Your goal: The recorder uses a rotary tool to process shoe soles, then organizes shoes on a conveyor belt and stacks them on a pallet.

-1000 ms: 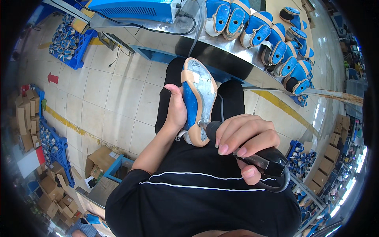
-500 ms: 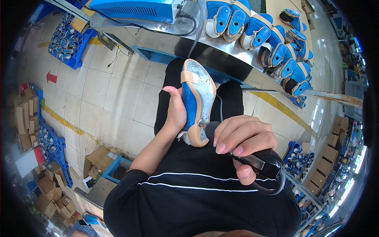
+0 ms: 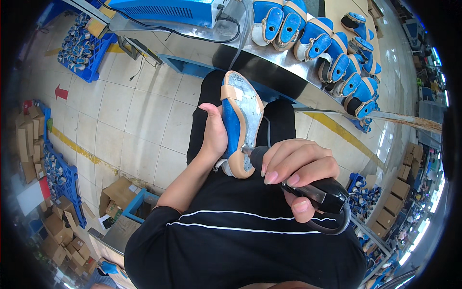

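My left hand [image 3: 214, 132] grips a shoe last [image 3: 233, 120] from its left side, thumb pointing up and the other fingers hidden behind it. The last is blue, with tan leather straps and edging; its greyish sole faces me and its toe points away. In my right hand [image 3: 301, 166] is a black corded power tool [image 3: 327, 192], fingers wrapped round its body. Its thin metal tip touches the sole's left edge just in front of the heel. Whether the tip turns, I cannot tell.
Ahead is a metal workbench [image 3: 281, 62] with a blue machine box [image 3: 163, 12] and several blue lasts [image 3: 317, 45] with leather on them. Blue pallets [image 3: 91, 67] of lasts stand on the floor at left. Cardboard boxes [image 3: 118, 195] and a blue-framed stand [image 3: 139, 204] are at lower left.
Both hands keep nearly the same place and grip. The tool's rear end has shifted very slightly up, its tip staying at the same spot on the sole.
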`<move>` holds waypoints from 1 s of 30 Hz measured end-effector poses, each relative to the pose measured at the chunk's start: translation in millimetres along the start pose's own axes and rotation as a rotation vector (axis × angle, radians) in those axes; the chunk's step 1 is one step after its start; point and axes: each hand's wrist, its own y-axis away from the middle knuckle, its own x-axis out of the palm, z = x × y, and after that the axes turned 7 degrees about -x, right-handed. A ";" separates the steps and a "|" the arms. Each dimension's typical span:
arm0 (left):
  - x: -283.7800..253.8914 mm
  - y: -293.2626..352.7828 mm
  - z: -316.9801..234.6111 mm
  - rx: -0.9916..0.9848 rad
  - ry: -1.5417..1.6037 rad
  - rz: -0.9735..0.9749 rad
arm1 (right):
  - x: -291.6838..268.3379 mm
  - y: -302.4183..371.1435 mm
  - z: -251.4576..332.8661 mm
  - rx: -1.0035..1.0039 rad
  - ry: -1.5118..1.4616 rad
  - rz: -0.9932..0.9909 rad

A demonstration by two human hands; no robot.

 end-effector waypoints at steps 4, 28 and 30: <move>0.1 0.5 -0.1 -0.009 0.039 0.004 | 0.2 -0.7 -2.8 -0.009 0.003 0.003; -6.7 -4.6 -9.7 0.034 0.274 -0.067 | -26.1 -17.9 17.2 0.016 -0.056 -0.338; -7.2 -2.5 -12.8 0.042 0.296 -0.067 | -23.5 -20.4 18.6 -0.013 0.025 -0.279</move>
